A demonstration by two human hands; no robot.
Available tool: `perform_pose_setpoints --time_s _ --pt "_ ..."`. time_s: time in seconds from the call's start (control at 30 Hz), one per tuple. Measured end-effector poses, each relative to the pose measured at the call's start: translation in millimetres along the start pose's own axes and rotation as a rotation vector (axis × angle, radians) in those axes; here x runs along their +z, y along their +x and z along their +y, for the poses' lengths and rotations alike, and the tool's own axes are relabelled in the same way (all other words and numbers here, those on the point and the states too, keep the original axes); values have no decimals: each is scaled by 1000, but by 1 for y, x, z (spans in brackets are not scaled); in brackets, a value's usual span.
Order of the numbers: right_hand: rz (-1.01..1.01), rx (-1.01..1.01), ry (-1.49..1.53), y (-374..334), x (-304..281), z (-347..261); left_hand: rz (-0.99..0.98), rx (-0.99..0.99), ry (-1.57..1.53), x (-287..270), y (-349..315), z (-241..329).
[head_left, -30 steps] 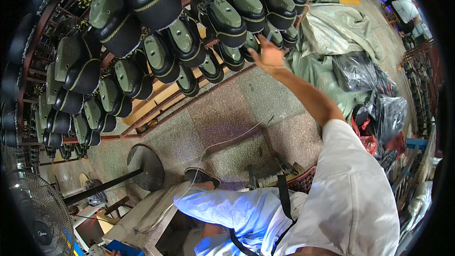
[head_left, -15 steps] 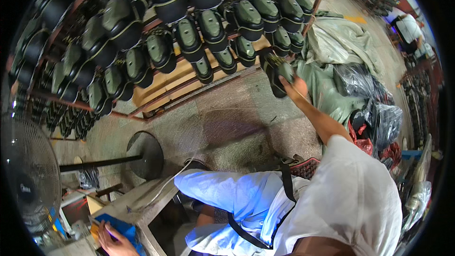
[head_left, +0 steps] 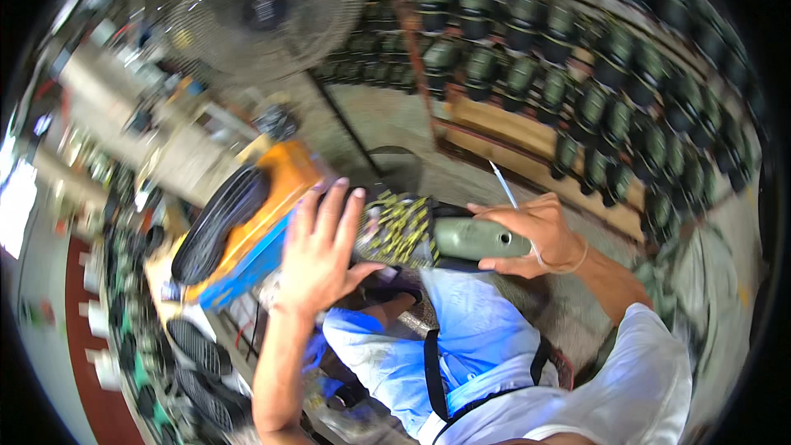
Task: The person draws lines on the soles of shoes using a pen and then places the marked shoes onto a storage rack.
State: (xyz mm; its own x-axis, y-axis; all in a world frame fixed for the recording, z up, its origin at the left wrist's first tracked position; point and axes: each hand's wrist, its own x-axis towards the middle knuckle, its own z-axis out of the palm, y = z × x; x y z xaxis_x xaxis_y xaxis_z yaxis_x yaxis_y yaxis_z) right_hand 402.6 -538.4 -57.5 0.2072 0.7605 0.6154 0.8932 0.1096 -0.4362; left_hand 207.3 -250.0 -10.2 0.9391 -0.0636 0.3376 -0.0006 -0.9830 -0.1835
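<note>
A shoe (head_left: 482, 239) with a green toe and black-and-yellow laces lies sideways above my lap. My right hand (head_left: 535, 235) is closed around its toe end, and a thin white pen-like stick (head_left: 503, 185) pokes up from between the same fingers. Beside the shoe's laced end is my left hand (head_left: 317, 247), fingers stretched out and spread; whether it touches the shoe I cannot tell. Left of that hand sits an orange-and-blue block (head_left: 288, 171), with a black ribbed piece (head_left: 221, 218) on it. Motion blurs parts of the view.
A standing fan (head_left: 264, 12) rises ahead on the left. Racks (head_left: 540, 144) packed with similar green-and-black shoes fill the far right. Black soles (head_left: 198, 346) lie at the lower left, and a cluttered bench (head_left: 185, 165) runs along the left.
My view has turned left. My right hand has brought the shoe from beside the rack to in front of me. My left hand has left the blue thing on the bench and reached toward the shoe.
</note>
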Motion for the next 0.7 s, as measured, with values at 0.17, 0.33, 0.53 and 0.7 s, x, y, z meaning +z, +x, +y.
perform_pose_setpoints --time_s 0.17,0.33,0.53,0.7 --pt "-26 -711 -15 161 46 -53 217 -358 371 -89 -126 -47" --pt "67 -239 637 250 161 -22 390 -657 528 -99 -200 -75" --pt "-419 125 801 284 236 25 272 -906 449 -91 -217 -129" --pt "-296 88 744 282 238 34 122 -752 260 -89 -180 -178"
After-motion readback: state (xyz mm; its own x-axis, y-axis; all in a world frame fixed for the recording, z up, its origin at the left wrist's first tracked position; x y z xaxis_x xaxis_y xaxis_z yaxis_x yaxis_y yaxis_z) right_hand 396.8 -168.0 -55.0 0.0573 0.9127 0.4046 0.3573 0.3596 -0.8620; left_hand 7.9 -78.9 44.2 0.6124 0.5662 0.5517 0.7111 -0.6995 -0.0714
